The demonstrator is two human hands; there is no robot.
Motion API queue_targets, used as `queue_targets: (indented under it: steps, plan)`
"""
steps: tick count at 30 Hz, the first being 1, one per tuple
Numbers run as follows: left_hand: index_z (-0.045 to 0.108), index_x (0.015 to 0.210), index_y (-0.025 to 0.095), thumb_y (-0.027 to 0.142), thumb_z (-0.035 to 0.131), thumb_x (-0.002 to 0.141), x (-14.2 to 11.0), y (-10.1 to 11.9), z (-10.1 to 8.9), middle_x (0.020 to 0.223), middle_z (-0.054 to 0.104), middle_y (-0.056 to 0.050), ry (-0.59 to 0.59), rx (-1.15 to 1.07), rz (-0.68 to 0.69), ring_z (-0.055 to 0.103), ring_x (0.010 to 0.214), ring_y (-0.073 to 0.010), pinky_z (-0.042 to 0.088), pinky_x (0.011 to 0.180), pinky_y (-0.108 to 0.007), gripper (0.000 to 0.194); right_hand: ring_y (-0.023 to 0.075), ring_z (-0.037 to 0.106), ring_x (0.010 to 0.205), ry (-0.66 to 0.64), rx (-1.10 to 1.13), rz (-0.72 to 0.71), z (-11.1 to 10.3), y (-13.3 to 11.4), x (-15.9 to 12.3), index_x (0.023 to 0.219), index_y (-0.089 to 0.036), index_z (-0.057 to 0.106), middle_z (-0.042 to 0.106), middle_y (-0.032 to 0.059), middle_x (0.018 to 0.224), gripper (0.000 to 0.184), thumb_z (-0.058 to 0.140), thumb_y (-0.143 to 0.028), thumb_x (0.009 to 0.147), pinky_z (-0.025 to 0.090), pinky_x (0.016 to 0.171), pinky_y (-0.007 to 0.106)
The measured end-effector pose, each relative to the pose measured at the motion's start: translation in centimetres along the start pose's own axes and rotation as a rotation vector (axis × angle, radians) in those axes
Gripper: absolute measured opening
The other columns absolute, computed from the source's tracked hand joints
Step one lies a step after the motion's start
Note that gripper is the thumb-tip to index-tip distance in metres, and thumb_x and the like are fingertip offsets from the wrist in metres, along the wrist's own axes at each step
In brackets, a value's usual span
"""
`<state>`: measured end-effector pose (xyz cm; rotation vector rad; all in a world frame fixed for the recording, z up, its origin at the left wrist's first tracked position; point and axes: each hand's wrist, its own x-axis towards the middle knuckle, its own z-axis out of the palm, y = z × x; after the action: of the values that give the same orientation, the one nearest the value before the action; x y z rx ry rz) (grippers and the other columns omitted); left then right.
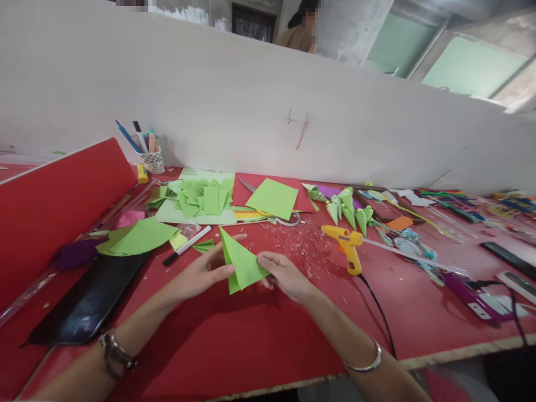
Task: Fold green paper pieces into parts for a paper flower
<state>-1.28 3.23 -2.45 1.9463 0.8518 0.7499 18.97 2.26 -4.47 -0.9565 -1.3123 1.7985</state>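
Note:
Between my two hands, a folded sheet of green paper (243,266) is held above the red table (188,346). Its fold stands partly open on the left side. My left hand (211,268) has its thumb on the paper's left edge, with the other fingers behind it. The right corner is pinched by my right hand (285,273). Small folded green pieces (205,245) lie just behind my left hand. Beyond the paper, a flat green sheet (274,198) rests over a pair of scissors (291,219). To the right lies a yellow glue gun (345,245).
Cut green pieces (205,196) are heaped at the back. Rolled green paper cones (347,209) sit behind the glue gun. A black tablet-like slab (92,301) and a marker (186,245) lie left. A purple power strip (477,298) is at right. A white partition (234,111) stands behind.

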Motion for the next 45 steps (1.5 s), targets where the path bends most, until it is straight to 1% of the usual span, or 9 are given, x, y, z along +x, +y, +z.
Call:
queue_targets:
  steps: [7, 10, 12, 14, 19, 22, 32, 39, 45]
  plan:
    - [0.046, 0.114, 0.020, 0.043, 0.051, 0.077, 0.0, 0.5, 0.5, 0.114, 0.055, -0.009, -0.003, -0.347, -0.162, 0.053, 0.102, -0.0241, 0.047, 0.080, -0.031, 0.044, 0.0069, 0.045, 0.046, -0.012, -0.147, -0.010, 0.4, 0.0, 0.1, 0.077, -0.017, 0.048, 0.049, -0.0040, 0.056, 0.032, 0.045, -0.048, 0.079, 0.035, 0.045, 0.020]
    - [0.049, 0.110, 0.020, 0.043, 0.056, 0.074, 0.2, 0.5, 0.8, 0.115, 0.055, -0.007, 0.077, -0.412, -0.257, 0.051, 0.104, -0.0237, 0.043, 0.085, -0.031, 0.043, 0.0143, 0.055, 0.081, 0.006, -0.394, -0.168, 0.6, -0.5, -0.5, 0.102, -0.018, 0.047, 0.056, 0.0046, 0.095, 0.040, 0.057, -0.043, 0.073, 0.043, 0.071, 0.028]
    - [0.048, 0.109, 0.020, 0.043, 0.055, 0.075, 0.2, 0.4, 1.0, 0.114, 0.055, -0.006, 0.119, -0.424, -0.278, 0.050, 0.105, -0.0225, 0.042, 0.087, -0.031, 0.042, 0.0198, 0.046, 0.106, 0.024, -0.585, -0.258, 0.7, -0.7, -0.9, 0.116, -0.020, 0.040, 0.047, 0.0077, 0.118, 0.061, 0.066, -0.039, 0.065, 0.037, 0.089, 0.034]
    - [0.048, 0.110, 0.020, 0.043, 0.054, 0.076, 0.2, 0.2, 1.2, 0.110, 0.056, -0.006, 0.134, -0.422, -0.284, 0.051, 0.101, -0.0213, 0.041, 0.086, -0.031, 0.041, 0.0214, 0.041, 0.112, 0.054, -0.700, -0.294, 0.8, -0.8, -1.1, 0.121, -0.022, 0.036, 0.043, 0.0083, 0.124, 0.069, 0.069, -0.037, 0.063, 0.033, 0.094, 0.036]
    - [0.047, 0.110, 0.019, 0.040, 0.055, 0.076, 0.1, -0.3, 1.3, 0.095, 0.058, -0.004, 0.099, -0.420, -0.259, 0.055, 0.078, -0.0160, 0.045, 0.075, -0.030, 0.041, 0.0181, 0.049, 0.102, 0.098, -0.724, -0.317, 0.7, -0.5, -0.9, 0.114, -0.021, 0.043, 0.052, 0.0068, 0.112, 0.039, 0.054, -0.032, 0.078, 0.039, 0.088, 0.034]
    - [0.047, 0.108, 0.020, 0.038, 0.057, 0.075, 0.0, 0.0, 1.0, 0.109, 0.054, -0.006, 0.078, -0.444, -0.237, 0.054, 0.092, -0.0185, 0.044, 0.079, -0.029, 0.039, 0.0171, 0.051, 0.101, 0.058, -0.645, -0.300, 0.4, -0.5, -0.7, 0.112, -0.020, 0.044, 0.053, 0.0069, 0.110, 0.031, 0.047, -0.030, 0.082, 0.042, 0.086, 0.034]
    - [0.048, 0.104, 0.020, 0.039, 0.056, 0.075, 0.0, 0.3, 0.9, 0.107, 0.057, -0.005, 0.115, -0.396, -0.327, 0.053, 0.097, -0.0211, 0.044, 0.081, -0.031, 0.036, 0.0184, 0.045, 0.106, 0.100, -0.840, -0.401, 1.1, -1.3, -1.4, 0.123, -0.023, 0.035, 0.047, 0.0068, 0.117, 0.056, 0.056, -0.021, 0.071, 0.037, 0.091, 0.034]
    - [0.047, 0.109, 0.018, 0.039, 0.062, 0.071, 0.1, 0.3, 0.9, 0.118, 0.053, -0.009, 0.032, -0.418, -0.280, 0.049, 0.108, -0.0247, 0.041, 0.088, -0.033, 0.046, 0.0158, 0.056, 0.083, 0.180, -0.773, -0.388, 0.3, -0.7, -0.6, 0.095, -0.018, 0.057, 0.061, 0.0050, 0.090, 0.021, 0.042, -0.024, 0.083, 0.043, 0.072, 0.027]
    - [0.047, 0.115, 0.019, 0.035, 0.055, 0.076, 0.1, 0.5, 0.7, 0.120, 0.054, -0.007, 0.011, -0.357, -0.339, 0.051, 0.106, -0.0245, 0.041, 0.089, -0.035, 0.043, 0.0097, 0.045, 0.050, 0.325, -0.713, -0.178, 0.0, -0.2, -0.4, 0.059, -0.014, 0.053, 0.049, -0.0013, 0.053, 0.037, 0.042, -0.041, 0.081, 0.033, 0.046, 0.020]
